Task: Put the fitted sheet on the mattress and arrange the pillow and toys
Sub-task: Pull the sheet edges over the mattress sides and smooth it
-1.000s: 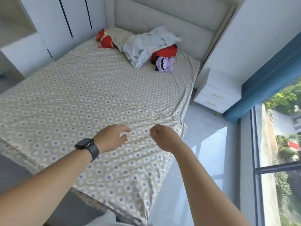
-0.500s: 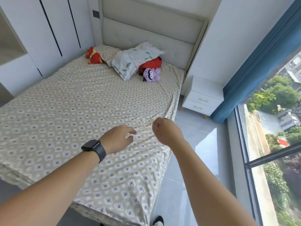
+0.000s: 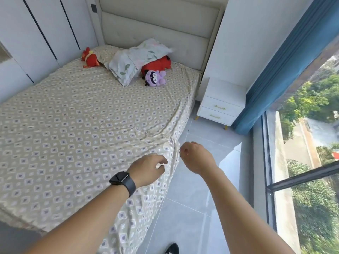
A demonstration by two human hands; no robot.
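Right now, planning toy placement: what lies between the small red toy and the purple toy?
Head view: the leaf-print pillow lies between the small red toy and purple toy.

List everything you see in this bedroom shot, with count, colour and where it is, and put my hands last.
fitted sheet: one, beige with square pattern, over the mattress, side edge hanging loose
pillow: one, pale with leaf print, by the headboard
red plush toys: two, one left of the pillow, one partly under it
purple plush toy: one, in front of the pillow
headboard: one, cream, far end
nightstand: one, white, beside the bed
curtain: one, blue, by the window
smartwatch: one, black, left wrist
left hand: pinches the sheet edge
right hand: curled at the sheet edge; grip unclear
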